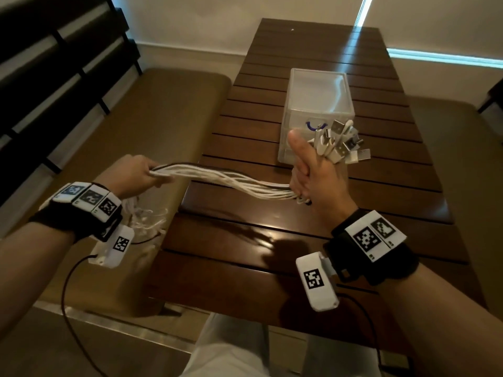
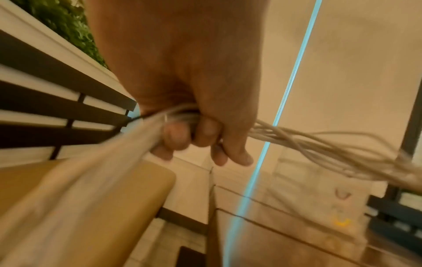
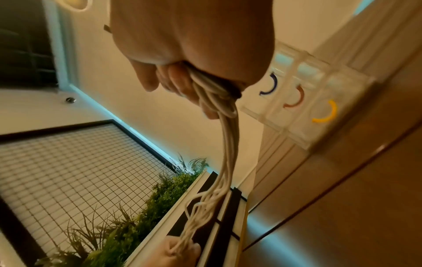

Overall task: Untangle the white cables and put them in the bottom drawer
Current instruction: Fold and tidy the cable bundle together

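Two hands share one bundle of cables (image 1: 228, 178). The right hand (image 1: 313, 172) has its fingers (image 3: 180, 81) curled tight round the bundle just below the plugs (image 1: 340, 142), thumb raised; the plugs fan up and away from the person, toward the drawer unit (image 1: 318, 104). The left hand (image 1: 136, 172) has its fingers (image 2: 200, 133) wrapped round the same bundle farther along, and the loose tails (image 1: 147, 219) hang below that wrist, off the left edge of the desk (image 1: 299, 240).

Between the two fists the cables run roughly level, their long axis lying left to right across the person's front, above the near part of the desk and touching nothing. The strands lie mostly side by side here, sagging slightly toward the right; the part below the left hand looks looped and less orderly, though blur hides the detail.

The drawer unit stands on the desk just beyond the right hand, which is plainly the nearer hand to it. In the right wrist view its front shows three curved handles, blue, brown and yellow; the yellow handle (image 3: 325, 112) appears to mark the bottom drawer (image 3: 319, 115), and all drawers look closed.

Judged from this, combing out is the step in hand, plug end fixed, tail end being drawn leftward. Stowing will probably need one hand freed to open the drawer, and the bundle turned so that its long axis enters the drawer.
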A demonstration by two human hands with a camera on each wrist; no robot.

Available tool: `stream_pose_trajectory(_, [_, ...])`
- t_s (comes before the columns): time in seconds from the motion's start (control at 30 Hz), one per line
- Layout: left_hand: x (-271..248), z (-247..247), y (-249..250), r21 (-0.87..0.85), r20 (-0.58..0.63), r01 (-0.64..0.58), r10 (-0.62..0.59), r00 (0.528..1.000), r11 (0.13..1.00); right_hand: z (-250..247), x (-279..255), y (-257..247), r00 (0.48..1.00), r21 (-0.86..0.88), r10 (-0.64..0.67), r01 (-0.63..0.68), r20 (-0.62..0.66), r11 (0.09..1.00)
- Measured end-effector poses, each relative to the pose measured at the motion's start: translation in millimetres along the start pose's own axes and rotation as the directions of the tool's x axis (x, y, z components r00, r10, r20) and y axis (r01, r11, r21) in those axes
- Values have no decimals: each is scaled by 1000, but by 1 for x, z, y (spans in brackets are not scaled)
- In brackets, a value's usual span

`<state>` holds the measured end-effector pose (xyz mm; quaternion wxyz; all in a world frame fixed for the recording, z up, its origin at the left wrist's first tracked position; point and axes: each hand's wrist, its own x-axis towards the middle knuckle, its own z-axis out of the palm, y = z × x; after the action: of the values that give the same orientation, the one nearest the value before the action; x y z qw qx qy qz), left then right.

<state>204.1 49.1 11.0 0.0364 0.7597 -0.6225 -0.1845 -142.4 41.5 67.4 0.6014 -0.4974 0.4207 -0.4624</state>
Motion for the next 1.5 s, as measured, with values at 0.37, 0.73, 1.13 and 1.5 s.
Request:
stream_pose_trajectory(0.37, [-12, 12, 103, 221, 367, -274, 180, 913, 936, -38, -7, -11, 984, -84, -56, 42, -170, 996])
stream_pose_trajectory(0.73, [-31, 74, 209, -25, 120, -622, 620, 775, 782, -64, -4, -6, 985, 20, -70, 74, -160, 997])
stream_pose_trajectory(1.13, [-33, 36, 181, -58, 23, -664, 666, 745, 745, -55, -8, 7, 974, -563, -166, 224, 153, 796])
stream_pose_trajectory(1.5, [-39, 26, 189, -81, -72, -722, 719, 692, 687, -41, -10, 5, 899, -367, 149, 14, 412, 930])
